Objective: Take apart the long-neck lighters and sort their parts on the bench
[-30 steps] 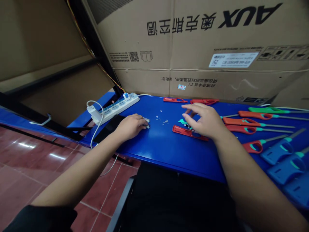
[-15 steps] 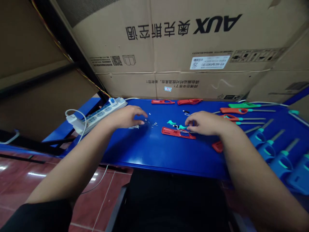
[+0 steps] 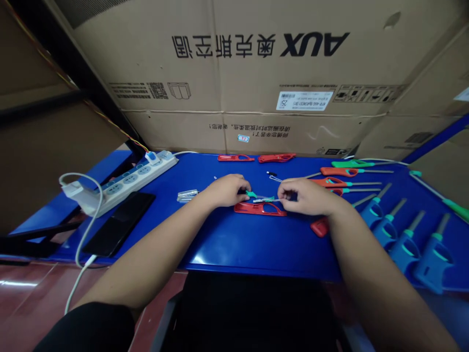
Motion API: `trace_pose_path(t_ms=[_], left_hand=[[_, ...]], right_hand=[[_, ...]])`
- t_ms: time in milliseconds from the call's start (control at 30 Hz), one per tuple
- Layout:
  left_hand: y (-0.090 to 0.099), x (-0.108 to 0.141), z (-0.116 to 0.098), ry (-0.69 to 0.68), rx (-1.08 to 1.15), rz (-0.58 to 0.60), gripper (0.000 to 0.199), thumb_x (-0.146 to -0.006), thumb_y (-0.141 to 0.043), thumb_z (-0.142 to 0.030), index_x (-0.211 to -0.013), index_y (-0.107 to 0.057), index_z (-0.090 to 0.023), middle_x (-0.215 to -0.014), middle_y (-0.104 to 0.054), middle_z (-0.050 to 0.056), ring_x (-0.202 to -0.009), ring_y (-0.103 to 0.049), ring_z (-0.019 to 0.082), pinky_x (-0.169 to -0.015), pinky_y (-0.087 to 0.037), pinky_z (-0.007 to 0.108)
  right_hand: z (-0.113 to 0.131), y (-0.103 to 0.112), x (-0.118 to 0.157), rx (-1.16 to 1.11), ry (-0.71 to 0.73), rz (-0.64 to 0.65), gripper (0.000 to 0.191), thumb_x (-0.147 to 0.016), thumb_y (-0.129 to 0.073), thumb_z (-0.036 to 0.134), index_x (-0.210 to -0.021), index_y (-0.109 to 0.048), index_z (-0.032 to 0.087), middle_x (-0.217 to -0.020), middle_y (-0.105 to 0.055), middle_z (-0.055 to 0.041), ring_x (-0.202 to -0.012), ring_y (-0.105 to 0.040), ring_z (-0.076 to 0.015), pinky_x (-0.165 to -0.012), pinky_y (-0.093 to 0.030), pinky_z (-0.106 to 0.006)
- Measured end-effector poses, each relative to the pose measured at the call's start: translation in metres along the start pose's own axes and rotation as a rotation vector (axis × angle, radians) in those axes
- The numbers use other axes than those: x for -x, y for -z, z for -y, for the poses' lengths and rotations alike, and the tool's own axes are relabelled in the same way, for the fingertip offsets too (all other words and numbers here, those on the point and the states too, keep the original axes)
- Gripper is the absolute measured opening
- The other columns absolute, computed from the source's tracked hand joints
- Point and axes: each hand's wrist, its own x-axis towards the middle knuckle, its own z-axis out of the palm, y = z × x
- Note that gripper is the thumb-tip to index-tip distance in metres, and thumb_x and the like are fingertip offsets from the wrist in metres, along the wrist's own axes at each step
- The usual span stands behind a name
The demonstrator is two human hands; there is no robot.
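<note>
Upside-down AUX lettering runs across the carton (image 3: 315, 45) at top. The left hand (image 3: 227, 190) and right hand (image 3: 308, 197), apart earlier, now meet mid-table, fingers seemingly pinching a teal-and-wire lighter part (image 3: 261, 196) just above a red lighter shell (image 3: 259, 209) on the blue table (image 3: 234, 239).

Passage ran along the front of the blue workbench (image 3: 249, 249), just before the red lighter shell (image 3: 259, 209). Farther out, a black phone (image 3: 119, 224) and white power strip (image 3: 128, 181) obstructed the left; blue lighters (image 3: 406, 249) obstructed the right.
</note>
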Motion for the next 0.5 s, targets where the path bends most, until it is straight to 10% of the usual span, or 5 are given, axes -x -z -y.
trace_pose_path(t_ms=[500], left_hand=[[-0.014, -0.009, -0.003, 0.027, 0.085, -0.132, 0.029, -0.081, -0.066, -0.011, -0.108, -0.074, -0.019, -0.094, -0.072, 0.004, -0.086, -0.066, 0.017, -0.081, -0.052, 0.028]], right_hand=[[0.004, 0.004, 0.002, -0.126, -0.085, -0.452, 0.007, -0.076, -0.063, 0.027, -0.077, -0.066, 0.021, -0.076, -0.069, -0.0015, -0.067, -0.063, -0.0160, -0.065, -0.050, -0.028]])
